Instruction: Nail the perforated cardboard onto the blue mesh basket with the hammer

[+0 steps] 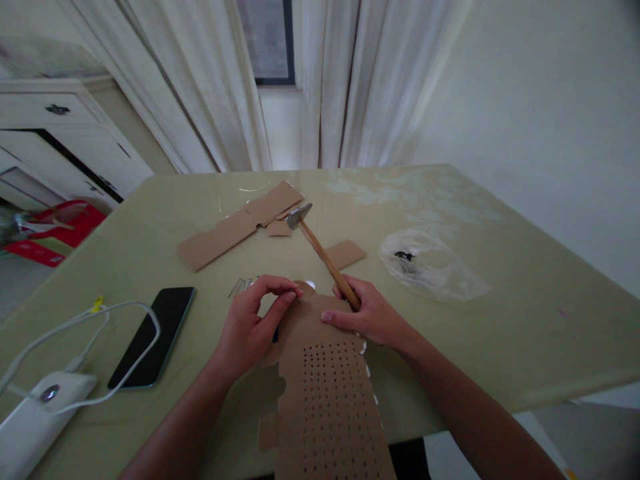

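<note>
A piece of brown cardboard (325,400) with rows of small punched holes extends from the bottom edge up to both hands. My left hand (255,320) is closed in a pinch at its upper left edge; what lies between the fingertips is too small to make out. Wrapped around the wooden handle of a hammer (323,257) is my right hand (373,312), its thumb resting on the cardboard. The hammer's metal head points up and away. Several nails (241,287) lie on the table just beyond my left hand.
Long cardboard strips (240,223) and a smaller cardboard piece (346,254) lie farther back on the table (500,300). A clear plastic bag (433,267) sits at right. On the left are a phone (155,337), a white power strip (47,417) and a looping white cable (125,305).
</note>
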`<act>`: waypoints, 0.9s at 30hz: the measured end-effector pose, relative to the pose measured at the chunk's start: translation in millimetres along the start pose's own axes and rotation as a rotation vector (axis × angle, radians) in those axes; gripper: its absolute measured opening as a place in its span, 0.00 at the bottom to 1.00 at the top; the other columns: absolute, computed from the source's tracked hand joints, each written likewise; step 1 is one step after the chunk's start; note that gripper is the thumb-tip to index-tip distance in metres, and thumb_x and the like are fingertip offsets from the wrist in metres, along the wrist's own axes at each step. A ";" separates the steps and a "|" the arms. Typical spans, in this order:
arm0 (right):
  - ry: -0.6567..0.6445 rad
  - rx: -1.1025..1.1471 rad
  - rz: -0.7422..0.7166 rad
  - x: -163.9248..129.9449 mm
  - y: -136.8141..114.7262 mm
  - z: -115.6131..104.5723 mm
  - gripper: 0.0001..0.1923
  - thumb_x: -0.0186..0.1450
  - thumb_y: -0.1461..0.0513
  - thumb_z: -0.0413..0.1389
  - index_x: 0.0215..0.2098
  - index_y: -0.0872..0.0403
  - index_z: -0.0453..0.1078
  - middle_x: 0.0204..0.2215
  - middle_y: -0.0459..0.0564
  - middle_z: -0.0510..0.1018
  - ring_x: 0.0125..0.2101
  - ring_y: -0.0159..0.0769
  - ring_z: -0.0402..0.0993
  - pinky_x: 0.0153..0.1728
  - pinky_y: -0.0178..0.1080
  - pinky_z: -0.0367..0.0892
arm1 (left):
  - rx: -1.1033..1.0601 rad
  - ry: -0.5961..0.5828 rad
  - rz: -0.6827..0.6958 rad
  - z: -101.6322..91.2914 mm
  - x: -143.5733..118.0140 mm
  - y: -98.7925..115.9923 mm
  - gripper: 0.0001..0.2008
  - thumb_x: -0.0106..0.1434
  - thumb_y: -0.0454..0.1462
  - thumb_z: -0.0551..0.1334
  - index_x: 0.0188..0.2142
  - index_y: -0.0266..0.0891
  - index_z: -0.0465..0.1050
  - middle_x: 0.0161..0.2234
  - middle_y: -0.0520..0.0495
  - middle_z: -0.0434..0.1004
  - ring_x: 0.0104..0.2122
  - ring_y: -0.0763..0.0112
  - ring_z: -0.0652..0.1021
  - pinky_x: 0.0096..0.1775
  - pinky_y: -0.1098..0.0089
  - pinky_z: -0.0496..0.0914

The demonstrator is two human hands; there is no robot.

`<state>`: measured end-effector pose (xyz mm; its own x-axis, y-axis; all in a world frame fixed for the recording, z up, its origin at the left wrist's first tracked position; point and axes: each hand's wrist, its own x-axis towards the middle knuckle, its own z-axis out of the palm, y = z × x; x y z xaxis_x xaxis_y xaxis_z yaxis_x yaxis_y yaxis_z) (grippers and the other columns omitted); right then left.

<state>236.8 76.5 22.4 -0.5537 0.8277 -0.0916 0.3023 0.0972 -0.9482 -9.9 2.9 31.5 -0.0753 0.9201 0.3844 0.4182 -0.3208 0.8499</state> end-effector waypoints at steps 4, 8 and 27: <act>-0.007 0.013 0.001 0.0 -1.5 0.2 0.27 0.58 0.44 0.74 0.36 0.49 0.65 0.29 0.40 0.64 0.28 0.32 0.57 0.28 0.37 0.54 | 0.001 0.011 0.007 -0.1 -0.3 -0.4 0.04 0.75 0.37 0.67 0.45 0.46 0.83 0.40 0.50 0.87 0.41 0.67 0.84 0.47 0.68 0.78; -0.008 0.018 -0.001 -0.1 -1.5 0.2 0.27 0.59 0.44 0.74 0.36 0.49 0.66 0.29 0.40 0.64 0.28 0.32 0.58 0.28 0.38 0.54 | 0.010 0.002 0.020 -0.7 1.0 0.2 0.05 0.75 0.37 0.67 0.45 0.46 0.84 0.40 0.49 0.87 0.41 0.67 0.84 0.46 0.68 0.78; -0.002 -0.037 -0.024 1.5 0.3 -1.9 0.27 0.59 0.43 0.73 0.36 0.51 0.67 0.30 0.40 0.65 0.29 0.32 0.59 0.30 0.37 0.56 | 0.029 -0.085 0.031 -4.8 5.7 -1.4 0.03 0.73 0.37 0.67 0.42 0.43 0.82 0.38 0.50 0.86 0.39 0.68 0.83 0.45 0.69 0.77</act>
<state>237.5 78.8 22.6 -0.5626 0.8238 -0.0696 0.3175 0.1376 -0.9382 -15.2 7.6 34.2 0.0146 0.9259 0.3775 0.4456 -0.3441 0.8265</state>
